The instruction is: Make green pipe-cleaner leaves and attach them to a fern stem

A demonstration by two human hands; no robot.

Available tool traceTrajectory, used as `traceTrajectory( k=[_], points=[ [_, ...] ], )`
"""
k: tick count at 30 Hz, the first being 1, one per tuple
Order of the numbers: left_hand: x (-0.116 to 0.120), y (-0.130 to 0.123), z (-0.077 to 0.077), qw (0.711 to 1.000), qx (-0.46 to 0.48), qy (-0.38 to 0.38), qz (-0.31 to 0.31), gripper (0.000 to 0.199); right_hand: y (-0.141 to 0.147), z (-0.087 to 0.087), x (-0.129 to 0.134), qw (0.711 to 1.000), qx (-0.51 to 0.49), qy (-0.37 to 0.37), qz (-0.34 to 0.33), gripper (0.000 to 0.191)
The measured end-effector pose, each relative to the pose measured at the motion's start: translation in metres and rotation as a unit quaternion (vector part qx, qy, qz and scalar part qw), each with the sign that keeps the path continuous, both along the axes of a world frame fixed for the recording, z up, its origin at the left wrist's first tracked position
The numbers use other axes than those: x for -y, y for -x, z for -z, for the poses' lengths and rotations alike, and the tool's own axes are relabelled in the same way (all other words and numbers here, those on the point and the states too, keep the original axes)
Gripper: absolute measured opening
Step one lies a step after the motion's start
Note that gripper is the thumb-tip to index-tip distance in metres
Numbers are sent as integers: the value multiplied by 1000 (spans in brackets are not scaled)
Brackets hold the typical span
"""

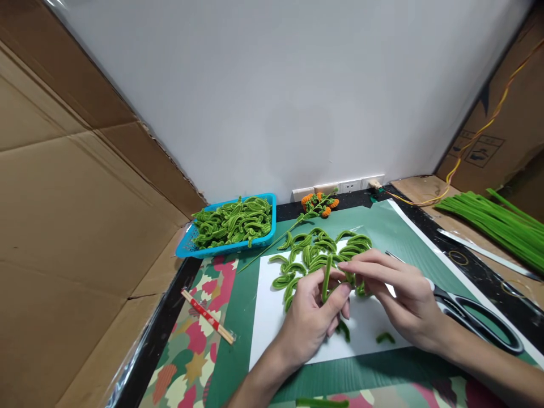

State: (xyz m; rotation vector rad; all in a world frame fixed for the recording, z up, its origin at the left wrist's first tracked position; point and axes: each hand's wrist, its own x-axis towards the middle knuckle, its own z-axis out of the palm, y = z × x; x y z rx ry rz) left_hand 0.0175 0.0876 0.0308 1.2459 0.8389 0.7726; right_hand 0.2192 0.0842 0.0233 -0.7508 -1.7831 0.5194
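Green fuzzy stems, bent into curved pieces (293, 267), lie in a loose pile on a white sheet (266, 323). My left hand (312, 317) is closed on a green fuzzy stem (327, 277), which stands up between its thumb and fingers. Close beside it, my right hand (399, 292) has its fingertips together at another part of the green piece, partly hidden by the fingers. Below the hands, a short dark green piece (385, 338) rests on the sheet.
A blue basket (229, 246) holds many green pieces. Behind the sheet lies a stem with orange flowers (319, 202). Scissors (480, 320) are under the right forearm's far side, long green stems (493, 224) at the right, wrapped chopsticks (207, 316) at the left. Cardboard (85, 226) borders the left.
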Motion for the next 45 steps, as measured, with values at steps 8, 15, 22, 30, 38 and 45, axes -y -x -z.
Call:
traceTrajectory(
  k=[8,15,22,30,38,45],
  points=[
    [5,-1,0,999,7,20,35,34,-3,3,-3,996,56,-61,-12,57],
    [3,0,-3,999,-16,0,33,35,-2,2,-4,994,91,-41,48,46],
    [0,2,-1,1000,-20,4,-10,34,-1,3,-6,989,119,-64,52,30],
    [1,2,1,1000,-7,16,-23,32,1,0,-6,991,108,-70,42,23],
    [2,2,-1,999,-33,-11,-29,34,4,-1,-2,992,97,-67,39,17],
    [3,2,3,998,-13,-29,-45,31,5,2,-2,991,97,-80,54,13]
  ],
)
